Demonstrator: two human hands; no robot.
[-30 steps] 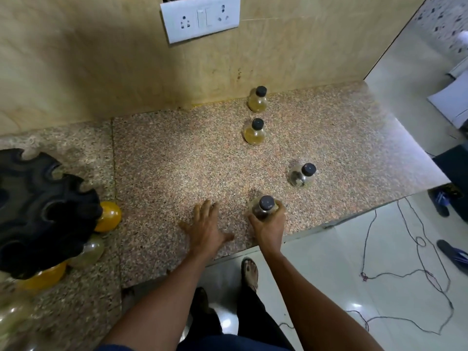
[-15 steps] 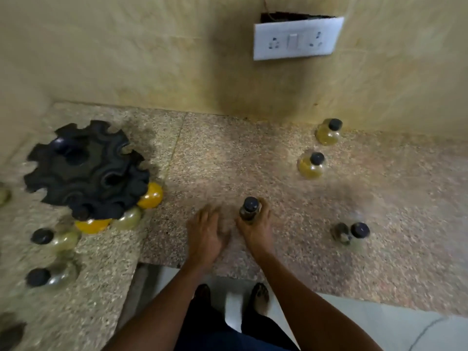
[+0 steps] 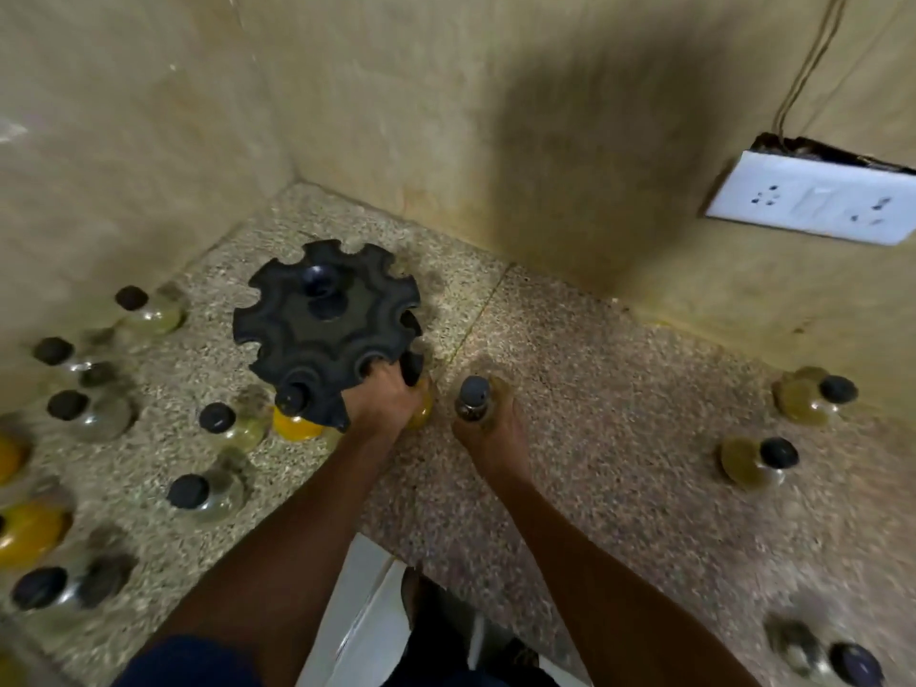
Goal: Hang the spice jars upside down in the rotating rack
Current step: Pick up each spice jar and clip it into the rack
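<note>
A black notched rotating rack (image 3: 324,329) stands on the granite counter (image 3: 619,438) near the wall corner. Yellow jars hang under its near rim, one of them (image 3: 296,424) showing below the front edge. My left hand (image 3: 384,399) grips the rack's near right edge, against a hanging jar. My right hand (image 3: 488,428) holds an upright dark-capped spice jar (image 3: 473,396) just right of the rack. Three more capped jars stand to the right: one (image 3: 813,399) by the wall, one (image 3: 756,461) nearer, one (image 3: 823,654) at the bottom edge.
Several capped jars stand left of the rack, such as one (image 3: 225,423) and another (image 3: 203,493). Walls meet in a corner behind the rack. A white socket plate (image 3: 813,203) sits on the right wall. The counter's front edge (image 3: 376,540) runs by my arms.
My view has swung left. My right hand has carried the jar left toward the rack. My left hand has left the counter and taken hold of the rack's edge.
</note>
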